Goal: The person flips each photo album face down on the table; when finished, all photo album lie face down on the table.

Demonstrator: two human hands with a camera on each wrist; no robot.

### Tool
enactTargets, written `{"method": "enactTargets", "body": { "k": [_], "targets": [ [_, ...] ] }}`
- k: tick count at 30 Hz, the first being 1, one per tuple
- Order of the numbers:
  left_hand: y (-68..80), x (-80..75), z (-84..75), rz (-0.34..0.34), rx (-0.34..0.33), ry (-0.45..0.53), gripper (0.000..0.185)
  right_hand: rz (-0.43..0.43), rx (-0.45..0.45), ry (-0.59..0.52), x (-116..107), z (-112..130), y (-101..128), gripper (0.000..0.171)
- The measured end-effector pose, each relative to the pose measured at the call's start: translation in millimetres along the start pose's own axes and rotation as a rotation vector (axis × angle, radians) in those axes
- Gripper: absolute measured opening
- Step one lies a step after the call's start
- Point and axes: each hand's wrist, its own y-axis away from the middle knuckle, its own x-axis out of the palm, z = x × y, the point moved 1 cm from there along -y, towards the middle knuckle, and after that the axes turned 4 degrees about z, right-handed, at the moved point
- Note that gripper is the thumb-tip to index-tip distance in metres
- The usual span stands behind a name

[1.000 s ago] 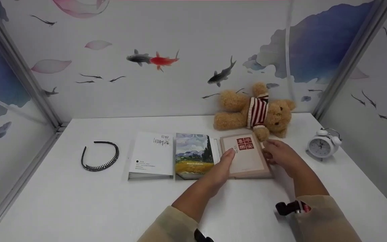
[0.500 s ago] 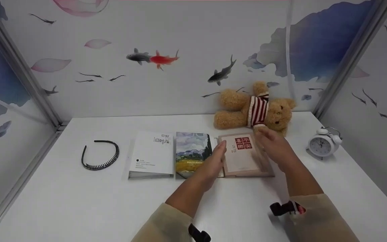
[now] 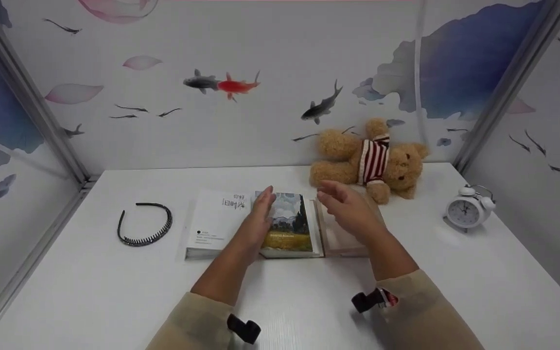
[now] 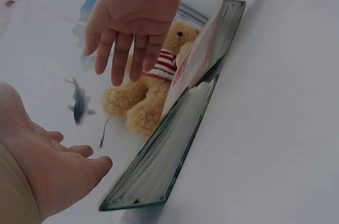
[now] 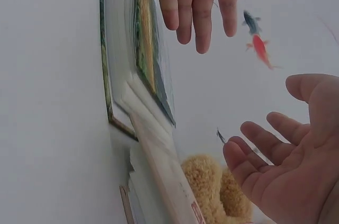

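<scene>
Three books lie side by side on the white table: a white one, one with a painted landscape cover and a beige one with a red stamp. My left hand hovers open, fingers straight, over the left edge of the landscape book. My right hand hovers open above the seam between the landscape book and the beige book, hiding most of the beige cover. Neither hand holds anything. In the wrist views the beige book leans tilted against the landscape book.
A brown teddy bear in a striped sweater lies at the back wall behind the books. A white alarm clock stands at the right. A black headband lies at the left. Patterned walls enclose the table on three sides.
Both hands left the beige book and moved left; they now hover about the landscape book. The landscape book now sits closer against the beige one.
</scene>
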Motion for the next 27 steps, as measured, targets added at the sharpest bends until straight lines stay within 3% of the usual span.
{"method": "enactTargets", "body": {
  "k": [6,11,21,27],
  "targets": [
    [7.1,-31.3,0.7,-0.06,0.021,-0.054,0.068,0.032,-0.038,-0.06,22,12,-7,0.052],
    [9.0,-47.4,2.9,-0.097,0.026,-0.049,0.069,0.049,-0.07,-0.096,33,20,-13,0.051],
    [10.3,-46.8,11.1,-0.066,-0.063,0.009,0.073,0.073,-0.029,-0.08,51,2,-18,0.053],
    [10.0,-46.0,17.3,0.0,-0.059,0.05,0.073,0.103,0.025,-0.064,58,-4,-18,0.059]
  ]
}}
